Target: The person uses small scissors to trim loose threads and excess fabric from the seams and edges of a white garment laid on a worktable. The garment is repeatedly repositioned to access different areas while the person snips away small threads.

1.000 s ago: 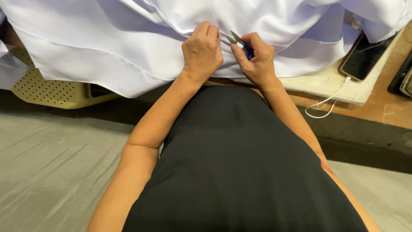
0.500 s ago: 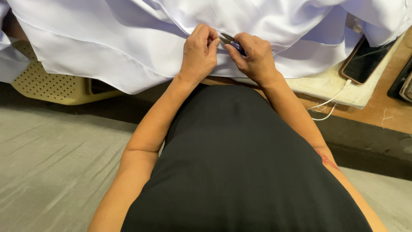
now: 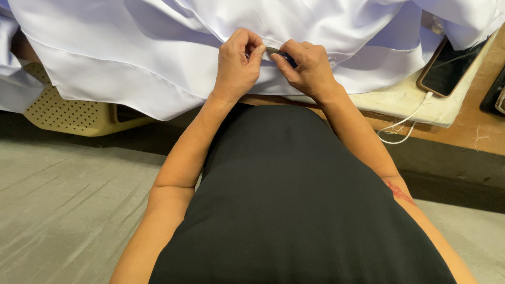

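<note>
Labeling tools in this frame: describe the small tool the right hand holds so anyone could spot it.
Start at the big white fabric draped across the top. At its middle fold the left hand and right hand meet. The small tool pokes out of the right hand: dark metal with a blue part, the only hard, dark thing against the cloth.

Sewing workshop: white fabric draped over worktable.
</note>
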